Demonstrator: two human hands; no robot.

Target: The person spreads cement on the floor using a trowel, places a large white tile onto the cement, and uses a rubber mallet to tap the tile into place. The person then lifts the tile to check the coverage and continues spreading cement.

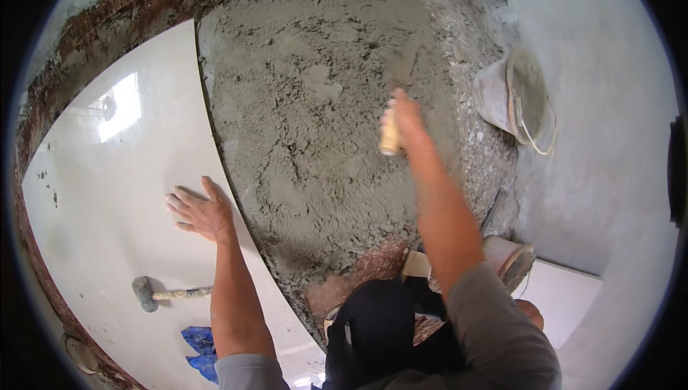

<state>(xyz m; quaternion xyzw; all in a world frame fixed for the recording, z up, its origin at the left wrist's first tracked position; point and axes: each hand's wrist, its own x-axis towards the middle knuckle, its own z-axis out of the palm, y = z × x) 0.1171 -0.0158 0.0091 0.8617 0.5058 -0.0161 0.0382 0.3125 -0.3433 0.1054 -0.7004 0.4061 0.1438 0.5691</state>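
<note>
My left hand (204,211) rests flat, fingers spread, on the large glossy white tile (122,168) at the left. With my right hand (405,114) I grip the pale yellowish handle of a trowel (389,141). Its blade points away from me and blurs into the wet grey mortar (322,118), so its outline is hard to make out. The mortar bed is rough and lumpy, with a few smoother patches, and borders the tile's right edge. A mallet (145,294) with a grey head and a mortar-stained handle lies on the tile, nearer me than my left hand.
A mortar-smeared bucket (494,93) with a wire handle leans at the far right by the grey wall (595,139). Another bucket (505,257) stands near my right arm, beside a white panel (562,297). Crumpled blue plastic (201,340) lies on the tile beside my left forearm.
</note>
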